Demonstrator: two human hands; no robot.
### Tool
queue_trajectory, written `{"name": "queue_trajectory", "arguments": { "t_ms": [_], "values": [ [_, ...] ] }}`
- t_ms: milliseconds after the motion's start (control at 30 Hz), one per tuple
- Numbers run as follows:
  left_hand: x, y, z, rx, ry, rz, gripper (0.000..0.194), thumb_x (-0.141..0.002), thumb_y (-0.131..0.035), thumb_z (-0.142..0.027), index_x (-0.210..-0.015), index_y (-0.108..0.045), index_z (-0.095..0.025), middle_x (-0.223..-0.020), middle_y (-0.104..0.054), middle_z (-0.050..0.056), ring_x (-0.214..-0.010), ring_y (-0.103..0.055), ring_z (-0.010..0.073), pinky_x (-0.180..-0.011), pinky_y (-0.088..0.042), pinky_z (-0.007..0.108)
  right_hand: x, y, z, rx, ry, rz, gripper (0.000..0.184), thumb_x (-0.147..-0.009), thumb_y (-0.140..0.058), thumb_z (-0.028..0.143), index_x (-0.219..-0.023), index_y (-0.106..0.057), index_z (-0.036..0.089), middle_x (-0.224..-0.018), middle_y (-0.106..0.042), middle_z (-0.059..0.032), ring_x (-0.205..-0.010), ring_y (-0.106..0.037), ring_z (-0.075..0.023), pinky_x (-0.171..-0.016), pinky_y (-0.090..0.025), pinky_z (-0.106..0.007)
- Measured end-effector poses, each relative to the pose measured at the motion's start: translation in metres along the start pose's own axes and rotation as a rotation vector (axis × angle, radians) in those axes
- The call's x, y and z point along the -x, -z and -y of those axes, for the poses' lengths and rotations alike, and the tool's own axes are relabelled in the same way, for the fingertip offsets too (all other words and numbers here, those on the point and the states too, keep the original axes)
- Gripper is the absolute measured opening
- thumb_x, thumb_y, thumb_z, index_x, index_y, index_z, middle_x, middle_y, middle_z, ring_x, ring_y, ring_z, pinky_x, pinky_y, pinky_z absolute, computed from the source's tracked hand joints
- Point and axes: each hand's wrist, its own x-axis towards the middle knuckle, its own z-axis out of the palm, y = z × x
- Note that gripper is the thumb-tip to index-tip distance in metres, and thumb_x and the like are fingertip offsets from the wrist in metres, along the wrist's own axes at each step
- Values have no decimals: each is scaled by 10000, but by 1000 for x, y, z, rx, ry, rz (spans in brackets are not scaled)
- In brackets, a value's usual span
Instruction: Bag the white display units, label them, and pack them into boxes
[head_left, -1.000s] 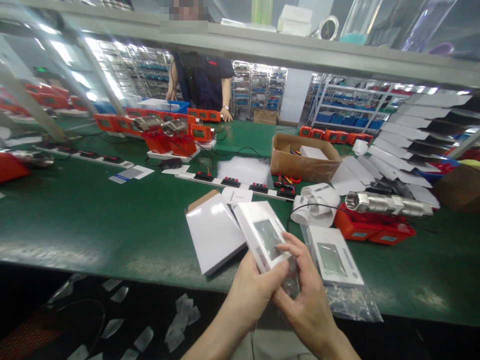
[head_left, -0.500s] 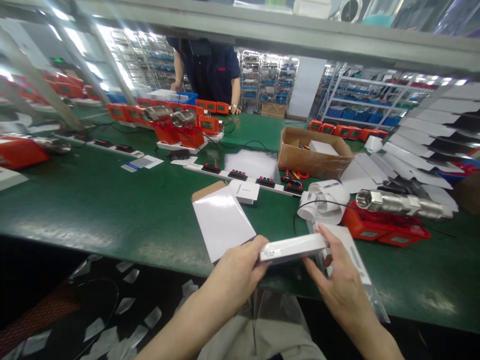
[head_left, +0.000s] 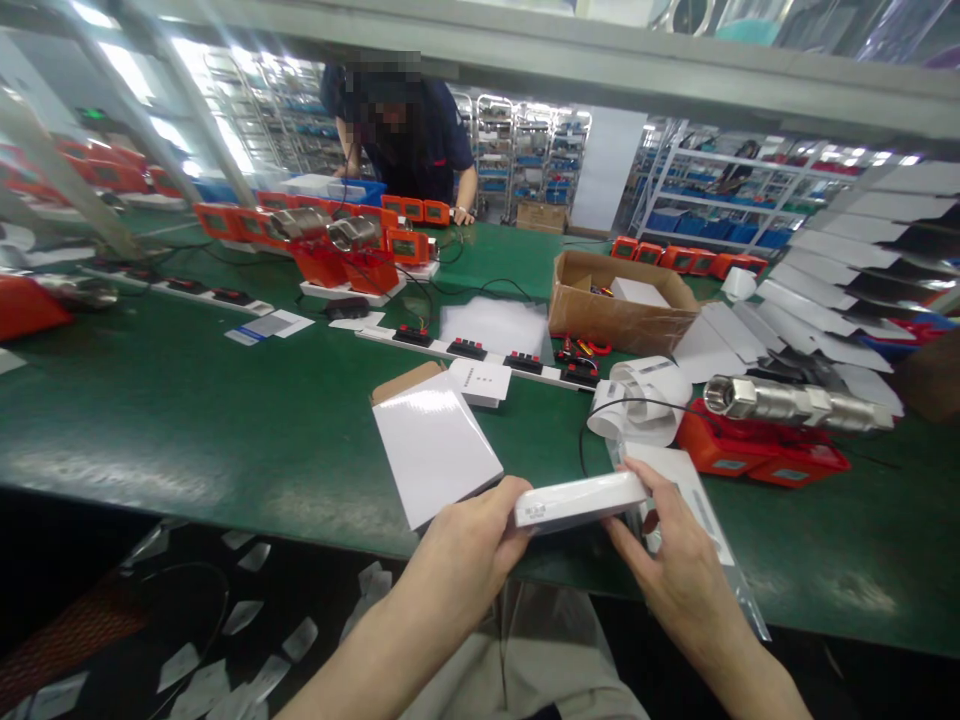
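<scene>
A flat white box [head_left: 581,502] with a small printed label is held up above the bench's near edge. My left hand [head_left: 476,535] pinches its left end, and my right hand [head_left: 664,530] grips the right end with the thumb below. Behind my left hand, a larger white carton [head_left: 435,445] lies on the green bench with its brown flap open. Past it sits a small stack of white printed booklets [head_left: 481,382]. Beneath and beside my right hand lies a clear plastic bag [head_left: 694,500] with a white sheet inside.
Orange devices with a metal fitting [head_left: 799,402] stand at the right, by a curled label strip [head_left: 641,400]. A cardboard box [head_left: 619,315] and a white strip with black-and-red terminals [head_left: 525,362] lie farther back. Across the bench [head_left: 225,430] a person [head_left: 405,135] leans over. A shelf beam [head_left: 480,50] crosses overhead.
My hands keep their hold on the white box, which has barely moved. The person across the bench has bent forward. The whole view has shifted slightly.
</scene>
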Motion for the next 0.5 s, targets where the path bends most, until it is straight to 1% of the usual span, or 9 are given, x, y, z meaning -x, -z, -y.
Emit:
{"name": "queue_trajectory", "arguments": {
  "t_ms": [67,100,167,200,233,300,333,433,500],
  "values": [
    [5,-8,5,-66,-63,-56,166,-891,-436,-189,-996,-557,-231,-883,-696,21,-808,-676,194,-674,-491,270,1,2,-7,12,56,5,429,-881,-506,243,-1299,-427,184,-1182,-605,-128,-1068,-591,-269,-873,-517,-449],
    [8,-14,10,-120,-120,-108,206,-892,-416,-172,-1034,-555,-225,-910,-704,34,-822,-683,194,-690,-510,274,1,2,-10,22,101,6,402,-875,-508,226,-1272,-453,195,-1172,-609,-122,-1066,-592,-266,-877,-519,-448],
    [16,-29,21,-267,-277,-267,328,-883,-380,-128,-1168,-525,-202,-1042,-703,82,-905,-686,199,-755,-539,288,4,4,-17,59,188,20,358,-854,-499,156,-1207,-517,217,-1161,-612,-109,-1079,-583,-261,-892,-519,-447],
    [19,-36,28,-361,-386,-371,395,-873,-366,-110,-1241,-496,-172,-1131,-679,122,-968,-677,216,-802,-543,307,5,4,-19,87,222,40,371,-838,-489,108,-1186,-540,224,-1162,-612,-104,-1088,-575,-258,-901,-517,-445],
    [22,-43,35,-455,-452,-447,448,-861,-357,-81,-1285,-476,-160,-1207,-646,141,-1024,-661,222,-840,-537,311,6,5,-21,122,247,68,404,-816,-482,62,-1178,-556,225,-1165,-614,-101,-1091,-570,-256,-909,-515,-445],
    [24,-53,46,-626,-515,-447,547,-834,-359,-49,-1368,-413,-154,-1318,-571,143,-1093,-631,219,-856,-532,279,8,6,-20,200,277,159,494,-774,-497,13,-1225,-550,207,-1193,-610,-112,-1099,-563,-268,-917,-513,-453],
    [24,-57,51,-693,-531,-437,590,-818,-355,-35,-1396,-381,-150,-1348,-545,137,-1117,-618,214,-856,-528,263,8,8,-18,236,285,219,529,-762,-531,22,-1264,-530,189,-1222,-601,-127,-1113,-556,-285,-923,-510,-467],
    [18,-63,61,-825,-572,-460,671,-797,-328,-26,-1457,-267,-130,-1343,-549,122,-1117,-618,203,-844,-522,257,5,14,-10,285,240,403,669,-729,-705,202,-1349,-461,139,-1338,-524,-180,-1201,-497,-359,-963,-470,-536],
    [11,-66,66,-854,-611,-500,617,-869,-335,-150,-1472,-217,-109,-1295,-590,132,-1069,-643,226,-820,-522,294,0,19,-6,276,196,476,766,-697,-763,345,-1364,-446,140,-1382,-485,-182,-1251,-450,-377,-1000,-433,-552]
  ]
}}
